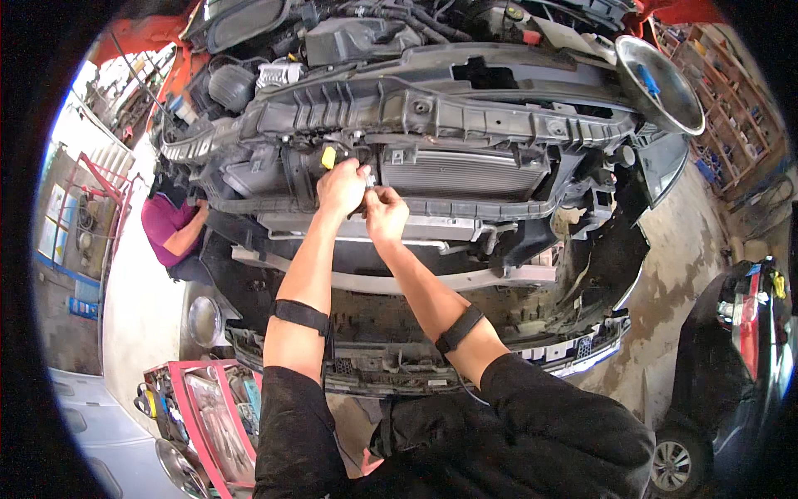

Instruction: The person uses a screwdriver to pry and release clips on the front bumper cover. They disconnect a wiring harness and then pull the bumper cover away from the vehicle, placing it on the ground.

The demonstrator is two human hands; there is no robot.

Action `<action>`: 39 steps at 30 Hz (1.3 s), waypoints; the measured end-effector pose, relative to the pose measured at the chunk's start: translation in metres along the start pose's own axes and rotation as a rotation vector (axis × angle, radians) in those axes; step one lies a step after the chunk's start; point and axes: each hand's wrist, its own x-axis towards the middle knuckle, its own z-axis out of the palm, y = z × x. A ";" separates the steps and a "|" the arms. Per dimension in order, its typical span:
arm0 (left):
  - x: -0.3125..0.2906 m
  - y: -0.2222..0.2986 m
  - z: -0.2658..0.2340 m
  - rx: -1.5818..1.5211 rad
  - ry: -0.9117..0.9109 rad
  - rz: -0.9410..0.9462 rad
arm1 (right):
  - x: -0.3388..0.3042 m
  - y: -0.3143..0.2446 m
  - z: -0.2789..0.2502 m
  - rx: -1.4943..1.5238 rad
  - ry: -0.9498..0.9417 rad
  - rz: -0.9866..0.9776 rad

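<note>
Both my arms reach over a car's opened front end, its bumper cover off. My left hand [342, 188] is closed at the central upright below the black plastic front carrier [349, 108]; what its fingers grip is hidden. A small yellow piece [328, 157] shows just beyond its knuckles. Close beside it on the right, my right hand [386, 214] has its thumb and fingers pinched together. A small pale part [371, 178] lies between the two hands, too small to name. The finned radiator [465, 176] is right of my hands.
A metal bowl [695, 93] with a blue item sits at the car's far right. A person in a purple shirt [170, 218] works at the left. The detached bumper [407, 366] lies before me; a red tool cart [187, 391] stands near left, a dark car [706, 366] at right.
</note>
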 end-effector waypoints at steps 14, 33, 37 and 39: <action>0.008 -0.006 0.001 -0.088 -0.099 -0.076 | -0.010 0.021 -0.024 -0.032 0.016 -0.063; 0.020 -0.020 0.006 -0.459 -0.266 -0.077 | -0.038 0.016 -0.069 0.105 -0.068 0.260; 0.021 -0.019 0.003 -0.457 -0.275 -0.082 | -0.026 0.000 -0.054 0.138 -0.075 0.206; 0.021 -0.018 0.003 -0.481 -0.280 -0.066 | -0.021 -0.007 -0.048 0.170 -0.042 0.197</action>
